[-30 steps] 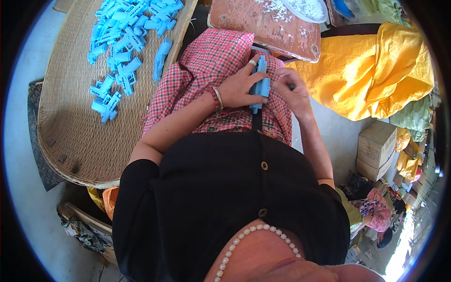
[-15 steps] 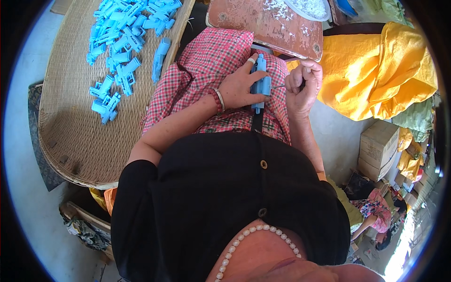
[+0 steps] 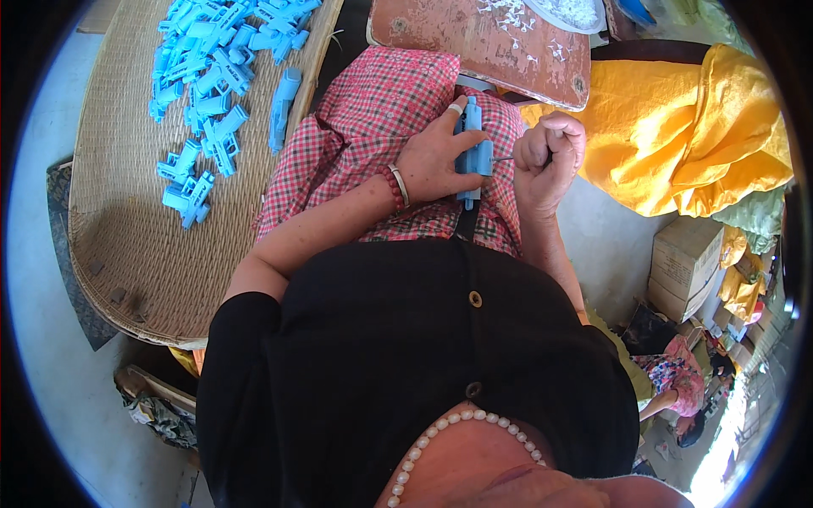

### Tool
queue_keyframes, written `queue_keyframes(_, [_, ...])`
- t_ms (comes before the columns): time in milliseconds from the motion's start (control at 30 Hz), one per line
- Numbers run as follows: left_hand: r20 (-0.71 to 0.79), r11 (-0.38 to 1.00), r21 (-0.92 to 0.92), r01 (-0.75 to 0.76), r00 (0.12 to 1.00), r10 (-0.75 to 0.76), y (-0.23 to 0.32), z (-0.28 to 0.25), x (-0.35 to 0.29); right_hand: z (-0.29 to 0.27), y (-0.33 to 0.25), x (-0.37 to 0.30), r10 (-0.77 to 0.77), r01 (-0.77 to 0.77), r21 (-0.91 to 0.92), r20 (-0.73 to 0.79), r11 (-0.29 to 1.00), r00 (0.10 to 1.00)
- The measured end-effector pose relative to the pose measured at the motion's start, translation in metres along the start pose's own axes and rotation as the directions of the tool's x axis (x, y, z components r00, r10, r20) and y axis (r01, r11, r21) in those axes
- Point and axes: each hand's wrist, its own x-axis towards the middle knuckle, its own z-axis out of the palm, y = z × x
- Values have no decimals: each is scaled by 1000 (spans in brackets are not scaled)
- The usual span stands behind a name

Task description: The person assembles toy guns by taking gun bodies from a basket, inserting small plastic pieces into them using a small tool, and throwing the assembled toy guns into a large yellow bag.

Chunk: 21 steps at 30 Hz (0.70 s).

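Observation:
A light-blue plastic toy gun (image 3: 477,159) lies across my lap on the pink checked cloth. My left hand (image 3: 436,161) is closed over it, thumb and fingers pressing on its body from the left. On the other side, my right hand (image 3: 548,161) is curled in a fist round a thin-shafted tool like a screwdriver (image 3: 503,159); its handle is mostly hidden in the fist. The metal shaft points left and meets the toy's right side. A single blue toy piece (image 3: 284,108) rests near the right edge of the woven tray.
Many blue toy guns (image 3: 212,72) are heaped on the large woven tray (image 3: 127,254) at my left. Ahead stands a worn wooden stool (image 3: 474,51) with small white plastic pieces and a white bowl (image 3: 569,10). Yellow cloth (image 3: 677,127), a cardboard box (image 3: 684,262) and another person (image 3: 677,385) are at right.
Both hands keep nearly the same place at the toy, with the shaft still against it. The whole view has shifted slightly.

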Motion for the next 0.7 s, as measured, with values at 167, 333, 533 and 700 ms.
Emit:
queue_keyframes(167, [-32, 999, 40, -14, 999, 15, -3, 4, -2, 9, 15, -3, -61, 64, -111, 24, 992, 998])
queue_keyframes(333, [-63, 995, -91, -43, 997, 37, -1, -4, -9, 3, -14, 3, 125, -103, -283, 61, 954, 990])
queue_keyframes(533, [-582, 993, 111, -33, 808, 92, -51, -95, -34, -1, 2, -25, 181, 238, -916, 307, 324, 934])
queue_keyframes(700, [-413, 900, 70, 429, 834, -366, -237, -123, -66, -29, -17, -26, 393, -186, -892, -11, 411, 919])
